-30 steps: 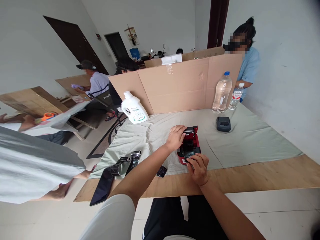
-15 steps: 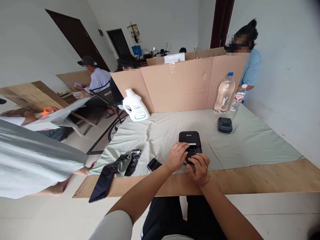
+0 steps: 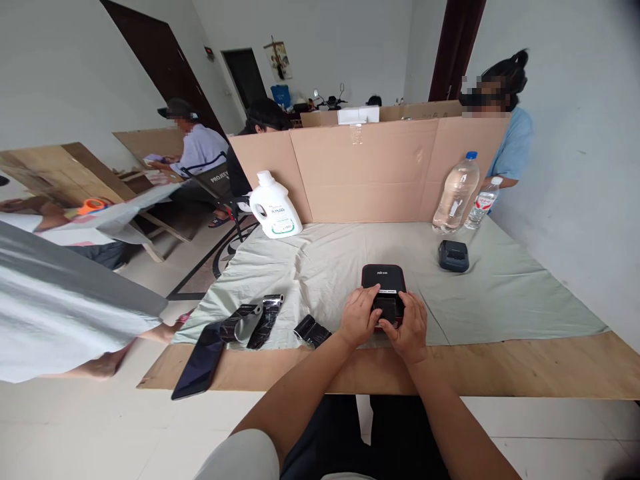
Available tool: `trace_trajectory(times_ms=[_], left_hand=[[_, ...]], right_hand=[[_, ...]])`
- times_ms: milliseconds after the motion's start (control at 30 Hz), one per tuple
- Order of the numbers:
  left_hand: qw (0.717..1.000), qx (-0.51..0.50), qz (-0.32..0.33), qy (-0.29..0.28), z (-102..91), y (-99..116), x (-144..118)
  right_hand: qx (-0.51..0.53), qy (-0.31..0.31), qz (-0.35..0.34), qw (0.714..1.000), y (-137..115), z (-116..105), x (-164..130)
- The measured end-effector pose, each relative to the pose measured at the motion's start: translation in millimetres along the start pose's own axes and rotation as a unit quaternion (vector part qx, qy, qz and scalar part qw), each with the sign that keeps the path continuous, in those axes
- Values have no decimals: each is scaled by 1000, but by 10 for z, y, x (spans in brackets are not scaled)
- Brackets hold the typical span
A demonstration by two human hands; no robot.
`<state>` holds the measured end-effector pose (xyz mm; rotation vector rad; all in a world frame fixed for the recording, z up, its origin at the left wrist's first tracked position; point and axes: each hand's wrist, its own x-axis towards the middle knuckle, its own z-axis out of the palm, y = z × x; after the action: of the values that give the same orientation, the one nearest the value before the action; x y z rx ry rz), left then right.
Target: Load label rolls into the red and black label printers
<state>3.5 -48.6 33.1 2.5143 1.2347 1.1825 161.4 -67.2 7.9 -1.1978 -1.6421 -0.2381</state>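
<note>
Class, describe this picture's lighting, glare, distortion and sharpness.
Head view: light is soft, shadows faint; head view: glossy highlights streak the black film; head view: the dark door leans, perhaps from wide-angle distortion; head view: the left hand and right hand look fairly sharp, but the white jug has print too small to read.

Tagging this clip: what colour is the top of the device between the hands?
The top of the device is black; the head view shows it.
</note>
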Motion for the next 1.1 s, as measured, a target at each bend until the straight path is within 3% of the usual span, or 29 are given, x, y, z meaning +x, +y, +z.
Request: trace_trajectory(times_ms=[200, 367, 500, 600, 700, 767, 833, 1000, 1100], left_hand=[[1000, 5, -26, -6, -21, 5, 50], [999, -28, -37, 14, 0, 6, 10], [981, -107, -145, 77, 96, -12, -84], [926, -264, -259, 75, 160, 4, -115], [814, -471, -338, 41, 161, 26, -80], [747, -552, -367, 48, 112, -12, -14], [724, -575, -373, 74, 17, -140, 86], [788, -484, -348, 155, -411, -883, 422], [761, -488, -387, 181, -725, -1436, 557]], right_hand=[[0, -25, -6, 1000, 65, -48, 82], [47, -24, -19, 998, 83, -15, -42], [110, -31, 35, 993, 119, 25, -178], [153, -70, 146, 975, 129, 55, -252], [193, -92, 260, 942, 99, 98, -218], [214, -95, 288, 929, 67, 169, -81], [241, -113, 275, 924, 20, 314, 156], [338, -167, 253, 891, -247, 1049, 886], [385, -199, 255, 864, -491, 1594, 1161]])
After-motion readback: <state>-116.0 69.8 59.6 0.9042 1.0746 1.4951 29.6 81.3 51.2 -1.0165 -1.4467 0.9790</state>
